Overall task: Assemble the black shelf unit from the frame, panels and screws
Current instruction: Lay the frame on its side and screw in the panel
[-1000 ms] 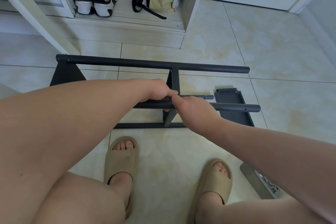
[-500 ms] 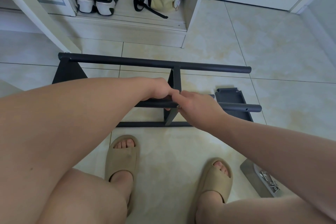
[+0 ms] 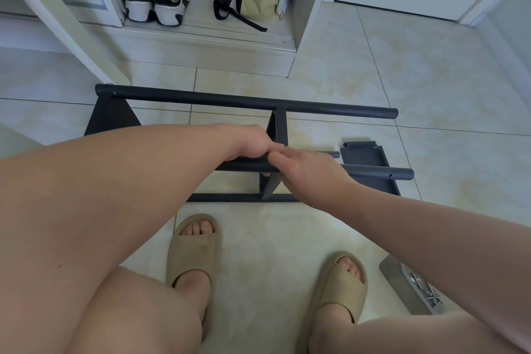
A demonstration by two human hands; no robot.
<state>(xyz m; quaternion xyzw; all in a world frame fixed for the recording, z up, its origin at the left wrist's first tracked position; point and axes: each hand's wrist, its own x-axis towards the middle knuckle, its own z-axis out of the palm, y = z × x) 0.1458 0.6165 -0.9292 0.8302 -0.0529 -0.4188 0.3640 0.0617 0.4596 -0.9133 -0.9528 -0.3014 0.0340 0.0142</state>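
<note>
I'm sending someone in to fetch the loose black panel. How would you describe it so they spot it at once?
Find the black tube frame lying on the tiled floor before the shoe cupboard. At its right end, partly beneath the nearer tube, lies the panel. Unlike the round tubes, it is a flat sheet with a raised rim and notched corners.

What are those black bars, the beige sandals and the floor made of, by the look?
Black frame: likely painted or powder-coated metal tubing; round, matte, evenly dark, with a drilled hole near one end.
Sandals: seemingly moulded foam or rubber; one-piece, matte beige, thick rounded edges.
Floor: probably glazed ceramic tile; glossy cream marbling, grout lines.
</note>
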